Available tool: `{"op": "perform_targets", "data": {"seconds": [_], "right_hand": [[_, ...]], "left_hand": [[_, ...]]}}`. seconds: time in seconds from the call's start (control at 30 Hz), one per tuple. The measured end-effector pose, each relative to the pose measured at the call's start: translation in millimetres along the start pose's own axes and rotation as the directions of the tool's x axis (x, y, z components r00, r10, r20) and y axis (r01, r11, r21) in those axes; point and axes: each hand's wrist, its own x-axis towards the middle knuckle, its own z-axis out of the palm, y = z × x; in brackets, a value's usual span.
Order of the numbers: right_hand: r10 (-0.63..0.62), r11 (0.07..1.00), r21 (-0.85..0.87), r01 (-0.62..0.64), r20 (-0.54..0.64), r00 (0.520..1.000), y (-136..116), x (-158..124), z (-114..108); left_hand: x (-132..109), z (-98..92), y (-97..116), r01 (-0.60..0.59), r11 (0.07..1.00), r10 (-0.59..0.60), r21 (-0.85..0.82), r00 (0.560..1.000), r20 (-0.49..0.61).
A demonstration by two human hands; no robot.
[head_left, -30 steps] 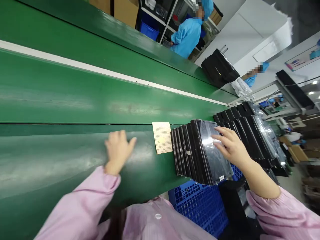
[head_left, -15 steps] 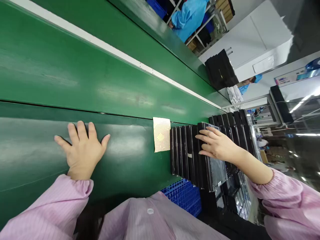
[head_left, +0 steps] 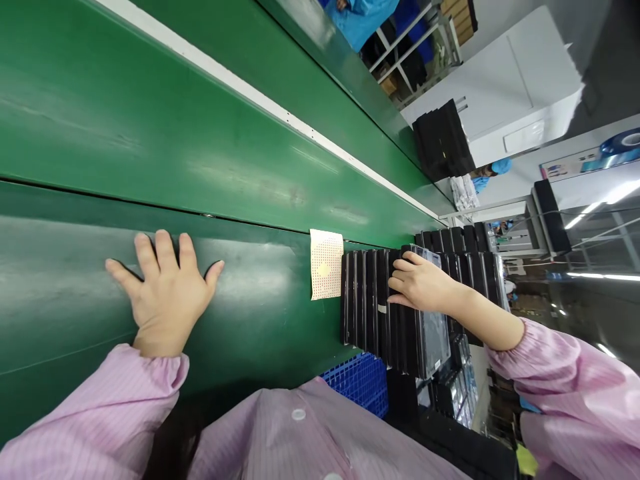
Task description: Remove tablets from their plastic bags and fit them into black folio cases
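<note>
My left hand (head_left: 167, 290) lies flat on the green worktop (head_left: 260, 320), its fingers spread and nothing in it. On the right, my right hand (head_left: 417, 283) rests on a stack of flat black trays (head_left: 363, 300) with shiny edges. Its fingers are bent over the edge of the end tray (head_left: 436, 343), which has a clear, greyish face. The fingertips touch the black edges; how deep they reach between the trays is hidden. Beside the stack lies a cream sheet of paper (head_left: 327, 277) printed with rows of small red marks and a yellow spot.
A blue plastic crate (head_left: 361, 387) sits below the worktop's near edge. More black trays (head_left: 467, 267) stand behind the stack. A white rail (head_left: 280, 113) runs along the green surface. Across it are a dark stack (head_left: 443, 141) and a co-worker's blue sleeve (head_left: 360, 20).
My right hand has drawn slightly left, and its stretched fingers have curled over the tray edge. The left hand stays flat on the worktop. The view has shifted a little.
</note>
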Motion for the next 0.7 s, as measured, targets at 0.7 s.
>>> {"op": "perform_targets", "data": {"seconds": [0.7], "right_hand": [[0.049, 0.997, 0.042, -0.068, 0.36, 0.931, 1, 49, 15]], "left_hand": [[-4, 4.5, -4, -0.018, 1.0, 0.017, -0.019, 1.0, -0.02]]}}
